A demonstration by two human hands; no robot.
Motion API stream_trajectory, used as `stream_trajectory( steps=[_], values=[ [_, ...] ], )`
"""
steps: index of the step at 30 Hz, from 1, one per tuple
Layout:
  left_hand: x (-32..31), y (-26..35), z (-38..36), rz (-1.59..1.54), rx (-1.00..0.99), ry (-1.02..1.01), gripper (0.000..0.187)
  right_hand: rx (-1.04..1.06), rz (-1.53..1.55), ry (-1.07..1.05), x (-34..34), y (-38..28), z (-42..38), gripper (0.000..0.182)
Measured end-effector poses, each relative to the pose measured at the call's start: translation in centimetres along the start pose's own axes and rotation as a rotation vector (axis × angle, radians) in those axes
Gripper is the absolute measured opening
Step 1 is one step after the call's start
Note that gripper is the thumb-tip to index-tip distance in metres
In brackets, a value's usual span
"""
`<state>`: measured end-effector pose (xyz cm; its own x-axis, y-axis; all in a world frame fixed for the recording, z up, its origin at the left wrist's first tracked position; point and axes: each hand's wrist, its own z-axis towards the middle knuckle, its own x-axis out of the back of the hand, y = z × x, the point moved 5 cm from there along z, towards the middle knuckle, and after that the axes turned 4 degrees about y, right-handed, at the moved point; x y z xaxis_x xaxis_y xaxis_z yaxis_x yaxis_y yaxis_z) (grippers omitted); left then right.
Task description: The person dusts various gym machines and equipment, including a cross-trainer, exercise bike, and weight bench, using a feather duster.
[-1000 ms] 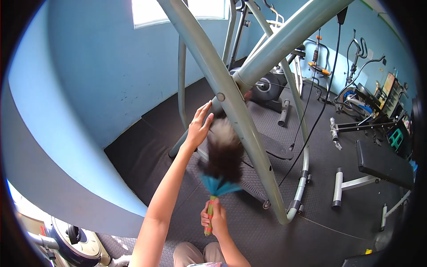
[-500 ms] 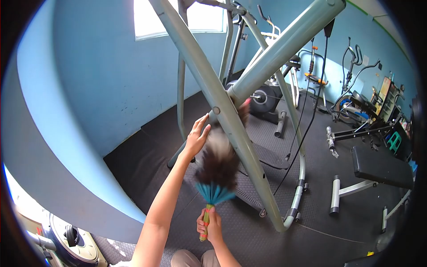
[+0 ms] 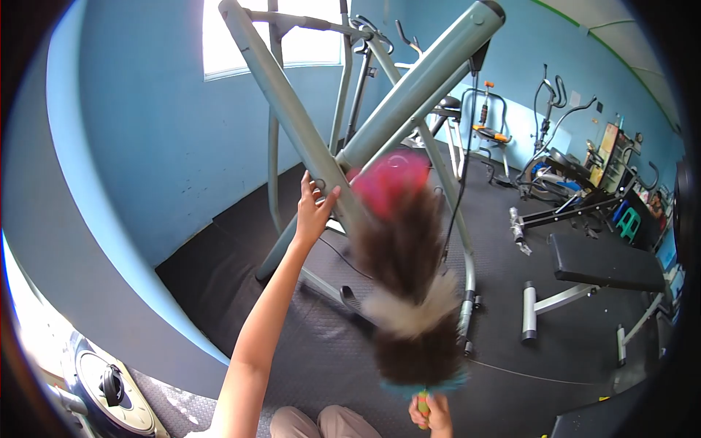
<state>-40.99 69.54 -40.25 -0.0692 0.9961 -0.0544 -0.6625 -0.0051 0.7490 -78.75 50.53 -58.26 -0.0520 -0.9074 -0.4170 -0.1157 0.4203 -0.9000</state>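
Note:
In my right hand (image 3: 437, 413) is the short green-and-orange handle of a feather duster (image 3: 409, 314), held low in front of me. Brown and pale feathers rise from the handle, with a blue-green ring at the base and a blurred pink tip. The feathers overlap the middle of a grey steel exercise machine frame (image 3: 286, 95) and hide part of its crossing tubes. My left hand (image 3: 314, 216) reaches up to the frame near the crossing, its fingers apart and laid against the tube.
A padded black bench (image 3: 606, 263) stands at the right, with exercise bikes and a green stool (image 3: 628, 223) behind it. A thin cable runs over the dark rubber floor (image 3: 496, 401). A curved blue wall edge (image 3: 139, 285) borders the left, beside a round-based machine (image 3: 113, 390).
The duster and my right hand have swung right and lower, bringing the pink tip out from behind the frame. My left hand stays by the frame. The view has shifted right.

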Motion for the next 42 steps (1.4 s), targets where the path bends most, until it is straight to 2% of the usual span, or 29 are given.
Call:
stream_trajectory(
  steps=[2, 4, 5, 7, 8, 10, 11, 12, 14, 17, 18, 20, 22, 24, 26, 27, 28, 29, 30, 31, 32, 33, 34, 35, 38, 40, 41, 42],
  values=[
    [-0.8, 0.1, -0.2, -0.101, 0.034, 0.053, 0.081, 0.140, 0.086, 0.043, -2.4, -1.8, 2.2, 0.046],
    [-0.8, 0.9, -0.8, -0.044, 0.200, 0.092, 0.082, 0.162, 0.205, 0.074, -6.6, -3.5, 5.5, 0.048],
    [-0.7, 1.5, -1.0, -0.043, 0.198, 0.087, 0.082, 0.151, 0.243, 0.134, -9.0, -4.3, 7.1, 0.047],
    [-0.6, 1.9, -1.4, 0.021, 0.355, 0.023, 0.082, 0.145, 0.383, 0.016, -14.0, -6.4, 10.0, 0.040],
    [-0.2, -3.2, -0.8, 0.022, 0.347, 0.015, 0.082, 0.117, 0.396, -0.041, -16.5, -7.7, 11.1, 0.039],
    [-1.2, -12.7, 1.0, -0.722, 0.529, -0.279, 0.079, 0.108, 0.457, -0.227, -21.0, -10.5, 12.0, 0.038],
    [-2.2, -3.7, -2.1, -1.409, 0.709, -0.093, 0.073, 0.128, 0.516, -0.235, -22.7, -12.2, 11.9, 0.037],
    [-2.0, -2.6, -2.2, -1.406, 0.698, -0.111, 0.073, 0.189, 0.514, -0.214, -23.5, -14.0, 12.0, 0.036],
    [0.4, -1.7, -1.5, 0.053, 0.341, -0.145, 0.070, 0.264, 0.590, -0.187, -23.5, -15.8, 12.6, 0.036],
    [0.3, 1.3, -2.5, 0.046, 0.356, -0.087, 0.067, 0.329, 0.483, -0.223, -21.4, -12.9, 13.1, 0.036],
    [0.6, 1.4, -2.4, 0.213, 0.108, -0.059, 0.063, 0.256, 0.431, -0.189, -20.5, -10.5, 13.3, 0.036],
    [0.9, -6.4, -0.6, 0.211, 0.010, -0.080, 0.061, 0.186, 0.368, -0.152, -19.4, -8.4, 13.0, 0.036],
    [0.8, -5.2, -0.7, 0.193, 0.079, -0.094, 0.060, -0.019, 0.364, -0.099, -19.2, -7.4, 12.5, 0.037],
    [0.7, -2.5, -1.5, 0.192, 0.156, -0.114, 0.059, 0.013, 0.366, -0.080, -20.0, -9.6, 12.3, 0.040],
    [0.2, 0.4, -2.7, 0.090, 0.275, -0.027, 0.058, 0.249, 0.381, -0.113, -20.3, -11.9, 12.4, 0.042],
    [0.2, -0.1, -2.5, 0.061, 0.259, -0.045, 0.056, 0.262, 0.381, -0.109, -20.2, -12.1, 12.4, 0.042],
    [0.2, -1.6, -2.0, 0.082, 0.171, -0.032, 0.055, 0.241, 0.408, -0.082, -19.7, -11.4, 12.1, 0.042],
    [0.4, 0.0, -2.1, 0.254, -0.088, -0.022, 0.052, 0.156, 0.399, -0.103, -19.1, -10.0, 11.8, 0.042],
    [0.2, -1.1, -2.5, 0.118, 0.191, -0.042, 0.050, 0.072, 0.397, -0.119, -18.2, -8.2, 11.3, 0.042],
    [0.4, -1.8, -2.4, 0.301, -0.032, 0.004, 0.049, -0.037, 0.371, -0.116, -16.6, -5.9, 10.7, 0.041],
    [0.3, -3.3, -2.1, 0.357, -0.196, 0.050, 0.051, -0.128, 0.341, -0.109, -14.6, -3.5, 9.9, 0.040],
    [-0.5, 0.1, -2.9, 0.289, 0.139, -0.031, 0.052, -0.157, 0.286, -0.038, -12.1, -1.8, 8.7, 0.040],
    [-0.7, -0.9, -2.7, 0.248, 0.219, -0.099, 0.068, -0.193, 0.225, 0.029, -9.5, 0.1, 7.1, 0.041],
    [-1.3, 0.7, -3.1, 0.199, 0.218, -0.104, 0.072, -0.225, 0.200, 0.075, -6.5, 2.0, 5.0, 0.041],
    [-1.9, 0.3, -3.1, 0.243, 0.231, -0.070, 0.076, -0.326, 0.162, 0.252, 1.3, 6.2, -1.7, 0.040],
    [-3.0, 1.7, -4.5, 0.381, 0.182, -0.051, 0.085, -0.364, 0.079, 0.504, 6.1, 9.0, -5.6, 0.039],
    [-4.2, 1.1, -5.6, 0.378, 0.190, -0.090, 0.085, -0.361, -0.051, 0.576, 7.5, 9.2, -6.8, 0.038],
    [-5.2, 0.2, -6.9, 0.424, 0.113, -0.060, 0.091, -0.361, -0.032, 0.602, 7.5, 9.0, -6.7, 0.038]
  ],
)
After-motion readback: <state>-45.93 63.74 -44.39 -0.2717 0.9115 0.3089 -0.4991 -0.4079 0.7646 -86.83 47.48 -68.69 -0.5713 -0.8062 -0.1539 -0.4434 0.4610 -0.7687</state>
